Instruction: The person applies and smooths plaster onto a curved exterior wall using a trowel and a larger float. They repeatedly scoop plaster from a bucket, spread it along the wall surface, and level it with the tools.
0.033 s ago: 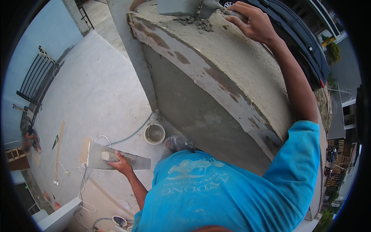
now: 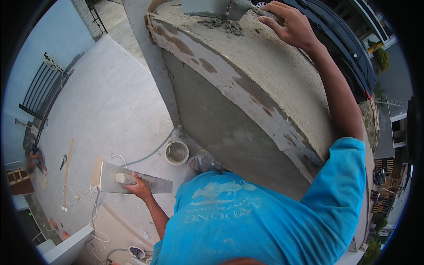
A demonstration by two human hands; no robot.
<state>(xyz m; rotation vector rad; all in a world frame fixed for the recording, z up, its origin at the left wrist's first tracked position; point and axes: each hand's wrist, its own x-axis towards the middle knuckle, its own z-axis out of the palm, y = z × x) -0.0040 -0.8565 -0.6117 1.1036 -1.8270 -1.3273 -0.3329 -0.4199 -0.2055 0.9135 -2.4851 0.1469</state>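
Observation:
My right hand [image 2: 289, 26] reaches to the far end of the low wall, fingers curled around the handle of a trowel [image 2: 207, 7]. Its grey blade lies over the wall's rough mortar top [image 2: 265, 70], partly cut off by the upper picture edge. Small lumps of wet mortar [image 2: 233, 29] sit beside the blade. Low on the left, my left hand [image 2: 140, 189] grips the pale knobbed handle of a long, flat grey plastering float [image 2: 159, 185], held above the floor.
A board [image 2: 282, 132] edges the wall top. At its foot stands a round bucket [image 2: 176, 153], with a hose [image 2: 152, 155] beside it. White cable [image 2: 95, 216] and wood strips [image 2: 68, 170] lie on the floor. A dark car [image 2: 344, 48] is parked beyond the wall.
The trowel blade has shifted very slightly to the right along the wall top. My left hand and the float look unmoved.

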